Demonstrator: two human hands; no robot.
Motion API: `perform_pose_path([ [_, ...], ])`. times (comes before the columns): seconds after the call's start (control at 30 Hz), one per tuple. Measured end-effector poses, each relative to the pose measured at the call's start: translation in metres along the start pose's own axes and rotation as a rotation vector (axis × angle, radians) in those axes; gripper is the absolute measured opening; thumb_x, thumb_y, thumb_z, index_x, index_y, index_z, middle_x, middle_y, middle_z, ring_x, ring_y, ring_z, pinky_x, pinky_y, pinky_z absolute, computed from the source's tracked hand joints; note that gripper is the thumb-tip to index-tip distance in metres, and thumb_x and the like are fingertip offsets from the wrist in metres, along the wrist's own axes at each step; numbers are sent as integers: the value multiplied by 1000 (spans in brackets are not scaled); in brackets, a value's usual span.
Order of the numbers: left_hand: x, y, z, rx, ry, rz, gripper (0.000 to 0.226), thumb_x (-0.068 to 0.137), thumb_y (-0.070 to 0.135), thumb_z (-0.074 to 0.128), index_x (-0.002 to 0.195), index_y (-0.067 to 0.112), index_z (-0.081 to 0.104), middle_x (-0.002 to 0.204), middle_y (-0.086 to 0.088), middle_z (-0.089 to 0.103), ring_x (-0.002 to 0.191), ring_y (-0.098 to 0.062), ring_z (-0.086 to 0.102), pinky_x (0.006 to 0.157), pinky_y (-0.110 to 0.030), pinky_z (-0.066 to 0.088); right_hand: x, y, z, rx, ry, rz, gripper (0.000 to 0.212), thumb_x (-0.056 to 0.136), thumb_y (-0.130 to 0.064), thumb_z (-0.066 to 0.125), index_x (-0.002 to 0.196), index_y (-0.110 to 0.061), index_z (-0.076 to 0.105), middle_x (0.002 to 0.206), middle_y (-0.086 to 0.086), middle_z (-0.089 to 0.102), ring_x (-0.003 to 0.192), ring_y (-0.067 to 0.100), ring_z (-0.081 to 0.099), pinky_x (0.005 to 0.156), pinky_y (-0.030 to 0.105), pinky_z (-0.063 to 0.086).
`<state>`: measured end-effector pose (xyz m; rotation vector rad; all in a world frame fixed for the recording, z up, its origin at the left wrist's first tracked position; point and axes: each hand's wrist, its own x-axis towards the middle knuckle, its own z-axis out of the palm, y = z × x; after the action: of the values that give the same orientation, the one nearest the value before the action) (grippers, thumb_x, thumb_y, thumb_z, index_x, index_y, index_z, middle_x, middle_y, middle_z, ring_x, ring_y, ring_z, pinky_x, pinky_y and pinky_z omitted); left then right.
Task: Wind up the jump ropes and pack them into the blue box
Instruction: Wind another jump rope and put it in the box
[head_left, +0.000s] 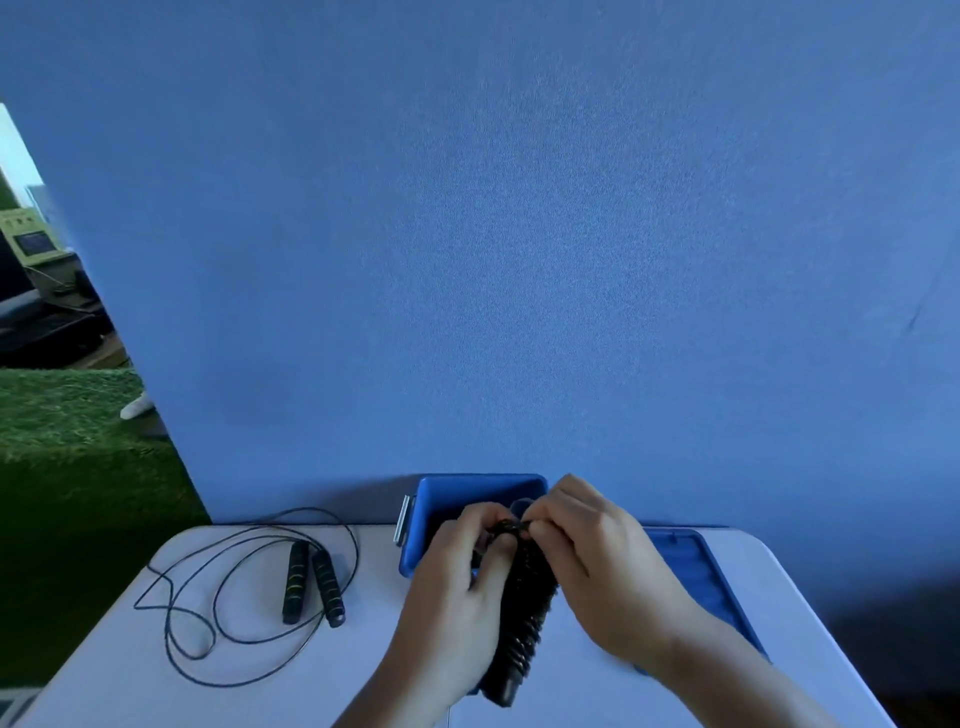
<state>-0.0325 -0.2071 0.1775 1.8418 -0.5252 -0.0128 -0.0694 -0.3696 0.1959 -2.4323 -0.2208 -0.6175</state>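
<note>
Gripping the wound jump rope (522, 618), we find the left hand (457, 571) and right hand (602, 561), fingers curled and pinching its far end, over the blue box (483, 488). We note a second jump rope (311, 582) lying uncoiled on the table (104, 675), left of the box.

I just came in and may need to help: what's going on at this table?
A person holds a wound-up black jump rope in both hands, the left hand gripping the bundle and the right hand pinching its top end, close by the open blue plastic box. A second black jump rope with yellow-striped handles lies unwound on the white table to the left. The blue box lid lies to the right.
</note>
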Motion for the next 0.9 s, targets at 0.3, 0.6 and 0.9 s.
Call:
perform_pose_path([
  [0.3, -2, -4, 17, -240, 150, -155, 24, 104, 10, 51, 90, 21, 68, 78, -3, 71, 68, -7, 63, 62, -16, 47, -17, -9, 14, -346, 180, -43, 20, 83, -22, 51, 89, -28, 70, 87, -6, 45, 71, 16, 54, 40, 29, 46],
  [0.6, -4, 13, 26, -434, 266, -119, 22, 105, 4, 45, 99, 1, 66, 83, -14, 74, 74, -19, 68, 64, -17, 51, -9, -29, 26, -131, 279, 110, 17, 89, -41, 56, 95, -35, 71, 85, -14, 50, 60, 7, 56, 47, 27, 50],
  [0.9, -12, 3, 25, -227, 244, 29, 40, 83, 23, 53, 117, 36, 69, 111, -9, 70, 89, -28, 71, 75, -39, 56, 3, -32, 22, -205, 379, -22, 17, 92, -29, 54, 77, -25, 59, 75, -8, 50, 50, 13, 47, 34, 28, 41],
])
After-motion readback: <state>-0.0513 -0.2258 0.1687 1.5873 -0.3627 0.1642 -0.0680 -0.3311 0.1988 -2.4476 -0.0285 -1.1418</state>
